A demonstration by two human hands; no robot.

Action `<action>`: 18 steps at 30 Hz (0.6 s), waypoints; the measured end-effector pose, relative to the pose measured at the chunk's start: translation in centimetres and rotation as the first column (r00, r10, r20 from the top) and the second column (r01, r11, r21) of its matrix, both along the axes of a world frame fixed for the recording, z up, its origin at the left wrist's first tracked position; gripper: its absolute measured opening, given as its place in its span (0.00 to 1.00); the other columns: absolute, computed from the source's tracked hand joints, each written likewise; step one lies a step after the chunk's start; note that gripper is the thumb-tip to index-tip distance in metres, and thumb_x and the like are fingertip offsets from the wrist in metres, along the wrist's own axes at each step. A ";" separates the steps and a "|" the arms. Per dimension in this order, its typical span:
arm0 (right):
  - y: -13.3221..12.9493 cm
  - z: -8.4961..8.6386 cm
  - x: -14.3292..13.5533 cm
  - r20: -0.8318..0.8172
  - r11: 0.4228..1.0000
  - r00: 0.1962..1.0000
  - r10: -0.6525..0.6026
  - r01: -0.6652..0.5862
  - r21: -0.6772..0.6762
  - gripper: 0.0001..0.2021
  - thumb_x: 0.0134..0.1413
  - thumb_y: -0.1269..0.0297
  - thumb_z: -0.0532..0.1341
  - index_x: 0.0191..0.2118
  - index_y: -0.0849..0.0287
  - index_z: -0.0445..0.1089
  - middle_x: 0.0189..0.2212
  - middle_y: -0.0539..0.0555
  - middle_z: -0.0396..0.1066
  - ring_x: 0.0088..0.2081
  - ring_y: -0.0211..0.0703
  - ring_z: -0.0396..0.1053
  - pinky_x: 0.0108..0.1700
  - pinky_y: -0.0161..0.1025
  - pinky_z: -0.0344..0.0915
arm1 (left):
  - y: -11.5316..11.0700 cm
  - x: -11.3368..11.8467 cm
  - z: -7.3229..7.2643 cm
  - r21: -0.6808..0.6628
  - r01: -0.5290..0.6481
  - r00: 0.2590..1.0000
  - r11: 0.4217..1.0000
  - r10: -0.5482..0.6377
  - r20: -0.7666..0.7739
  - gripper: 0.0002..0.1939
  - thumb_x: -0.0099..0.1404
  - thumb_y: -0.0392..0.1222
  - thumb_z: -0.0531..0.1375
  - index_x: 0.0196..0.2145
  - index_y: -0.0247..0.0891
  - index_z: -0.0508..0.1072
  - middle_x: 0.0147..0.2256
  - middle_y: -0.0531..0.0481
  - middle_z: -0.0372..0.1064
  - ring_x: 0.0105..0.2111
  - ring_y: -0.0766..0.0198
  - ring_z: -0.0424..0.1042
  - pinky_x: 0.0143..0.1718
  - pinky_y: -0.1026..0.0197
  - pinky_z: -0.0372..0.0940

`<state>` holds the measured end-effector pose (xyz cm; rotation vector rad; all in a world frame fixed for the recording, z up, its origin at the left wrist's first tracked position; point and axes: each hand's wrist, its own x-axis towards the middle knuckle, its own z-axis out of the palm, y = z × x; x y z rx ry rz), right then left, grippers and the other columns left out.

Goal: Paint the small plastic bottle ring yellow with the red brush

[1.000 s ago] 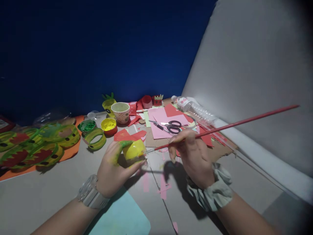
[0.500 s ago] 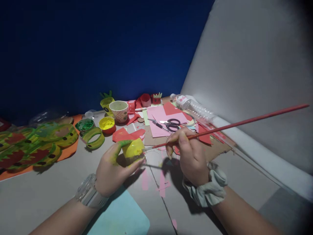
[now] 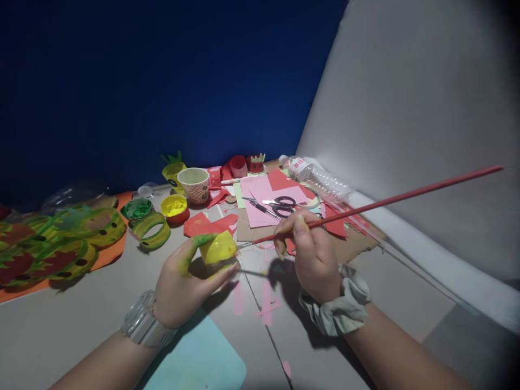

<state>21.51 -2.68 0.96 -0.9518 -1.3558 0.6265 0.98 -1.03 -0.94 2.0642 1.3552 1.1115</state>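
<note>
Between its thumb and fingers, my left hand (image 3: 181,281) grips a small cardboard roll (image 3: 218,249) whose visible side is coated in yellow paint. Green paint stains the upper finger and the skin near it. My right hand (image 3: 311,252) is closed around a long red paintbrush (image 3: 377,206), whose tip meets the right edge of the yellow roll. Behind the left hand stand a tub of yellow paint (image 3: 174,207) and a tub of green paint (image 3: 137,209). A yellow-green painted ring (image 3: 151,231) lies in front of them.
Scissors (image 3: 282,206) lie on pink paper (image 3: 255,189) among red scraps. A clear plastic bottle (image 3: 314,176) rests at the back right by the wall. A paper cup (image 3: 194,187) stands at the back. Painted green cut-outs (image 3: 73,246) cover the left side; a light-blue sheet (image 3: 199,352) lies in front.
The brush tip has shifted from the face of the roll to its right edge, and the yellow there looks smoother. The whole view has moved slightly.
</note>
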 end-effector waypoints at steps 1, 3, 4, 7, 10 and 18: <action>0.0 -0.1 0.0 0.003 1.000 1.000 -0.010 0.010 0.006 0.13 0.65 0.61 0.47 0.31 0.57 0.62 0.21 0.45 0.61 0.22 0.29 0.60 0.27 0.33 0.58 | 0.0 0.0 -0.1 0.004 0.000 1.000 1.000 0.000 0.003 0.23 0.50 0.48 0.67 0.42 0.41 0.69 0.38 0.48 0.74 0.37 0.56 0.74 0.38 0.55 0.69; 0.0 -0.1 0.0 0.010 1.000 1.000 -0.017 0.017 0.015 0.13 0.65 0.61 0.47 0.30 0.57 0.61 0.22 0.45 0.61 0.22 0.29 0.59 0.27 0.33 0.57 | 0.1 -0.1 -0.3 -0.003 0.000 1.000 1.000 0.000 0.012 0.23 0.50 0.48 0.67 0.43 0.42 0.68 0.38 0.47 0.74 0.37 0.56 0.74 0.38 0.54 0.69; 0.0 -0.1 0.1 0.017 1.000 1.000 -0.014 0.014 0.015 0.13 0.65 0.61 0.46 0.30 0.57 0.61 0.21 0.45 0.60 0.22 0.29 0.59 0.27 0.33 0.57 | 0.1 -0.1 -0.4 -0.010 -0.001 1.000 1.000 0.001 0.017 0.24 0.50 0.48 0.67 0.43 0.42 0.68 0.39 0.47 0.74 0.37 0.55 0.74 0.38 0.53 0.69; 0.0 0.1 0.2 0.061 1.000 0.998 -0.004 0.003 0.008 0.14 0.65 0.61 0.46 0.30 0.57 0.61 0.19 0.45 0.60 0.23 0.29 0.60 0.28 0.33 0.58 | 0.1 0.0 -0.6 -0.029 -0.001 1.000 1.000 0.002 0.031 0.23 0.49 0.48 0.68 0.43 0.43 0.68 0.39 0.47 0.74 0.37 0.54 0.74 0.39 0.51 0.70; 0.0 0.3 0.3 0.091 1.000 0.996 -0.018 0.018 0.007 0.14 0.65 0.61 0.45 0.30 0.57 0.61 0.19 0.45 0.60 0.23 0.29 0.60 0.29 0.32 0.58 | 0.1 0.0 -0.5 -0.051 0.004 0.999 0.999 -0.001 0.047 0.23 0.50 0.48 0.67 0.43 0.43 0.68 0.39 0.47 0.74 0.38 0.54 0.74 0.40 0.50 0.70; -0.1 0.3 0.4 0.148 0.999 0.988 -0.034 0.032 0.016 0.15 0.65 0.61 0.45 0.29 0.58 0.60 0.20 0.45 0.59 0.24 0.29 0.60 0.30 0.33 0.58 | 0.0 0.2 -0.2 -0.017 -0.029 0.999 0.999 0.030 0.022 0.23 0.48 0.50 0.68 0.40 0.42 0.68 0.37 0.46 0.74 0.37 0.52 0.75 0.38 0.48 0.72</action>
